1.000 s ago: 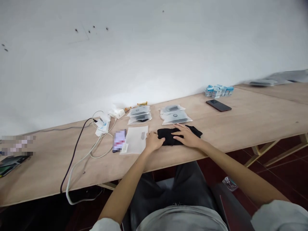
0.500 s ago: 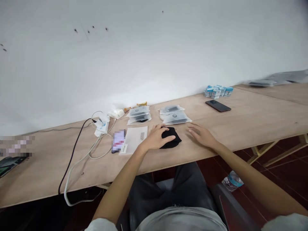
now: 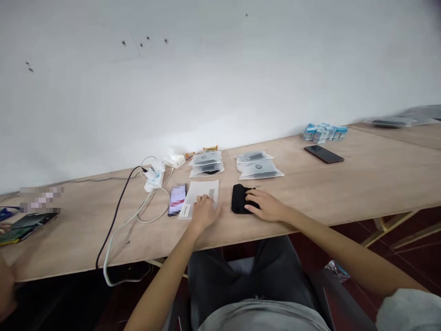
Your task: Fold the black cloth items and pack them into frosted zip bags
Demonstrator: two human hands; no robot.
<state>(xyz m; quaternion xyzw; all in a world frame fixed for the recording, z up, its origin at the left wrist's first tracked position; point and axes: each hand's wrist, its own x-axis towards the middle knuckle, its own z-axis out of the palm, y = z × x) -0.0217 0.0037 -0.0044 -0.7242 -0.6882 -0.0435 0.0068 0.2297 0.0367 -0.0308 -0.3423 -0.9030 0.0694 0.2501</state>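
A folded black cloth item [image 3: 238, 199] lies on the table [image 3: 310, 188] in front of me. My right hand [image 3: 265, 204] rests on its right part, fingers apart and reaching over it. To the left, my left hand [image 3: 206, 211] touches the lower right part of a flat white translucent bag [image 3: 195, 191]; its fingers are bent and it grips nothing that I can see. A lit phone [image 3: 177, 197] lies against the bag's left side. Behind are two small groups of packed translucent bags, one at the left [image 3: 206, 161] and one at the right [image 3: 260, 169].
White and dark cables [image 3: 117, 230] run over the table's left side from a white adapter [image 3: 174, 160]. Small blue-white boxes [image 3: 322, 133] and a dark phone [image 3: 324, 154] lie at the back right. Another person's hand [image 3: 5, 227] shows at the far left.
My left hand has moved left from the black item to the white bag. My right hand has come in from the right onto the black item. The view has shifted slightly.
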